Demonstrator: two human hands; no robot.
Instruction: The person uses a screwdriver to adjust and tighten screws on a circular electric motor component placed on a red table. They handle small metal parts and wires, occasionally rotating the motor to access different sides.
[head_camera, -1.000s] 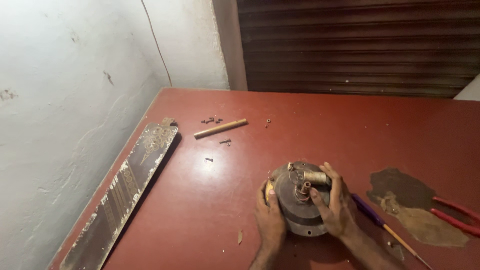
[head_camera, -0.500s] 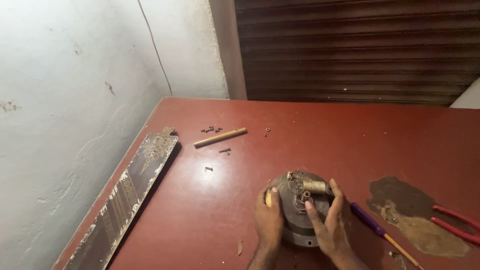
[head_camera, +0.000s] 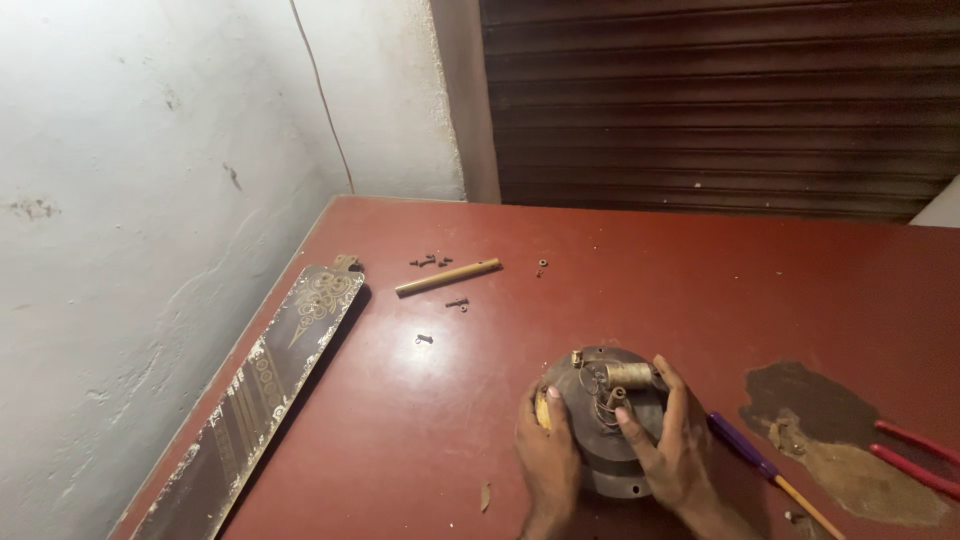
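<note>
Hands (head_camera: 548, 460) (head_camera: 672, 445) unmoved, seemingly clasping the round motor housing (head_camera: 608, 420).

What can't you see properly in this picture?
- Lower part of the round motor: covered by the left hand and right hand.
- Red-handled tool: its working end is cut off by the right edge.
- Purple-handled tool: its tip runs out past the bottom edge.
- Small screws on the red table: too tiny to tell their type.
- Patterned blade: its lower end leaves the frame.
</note>
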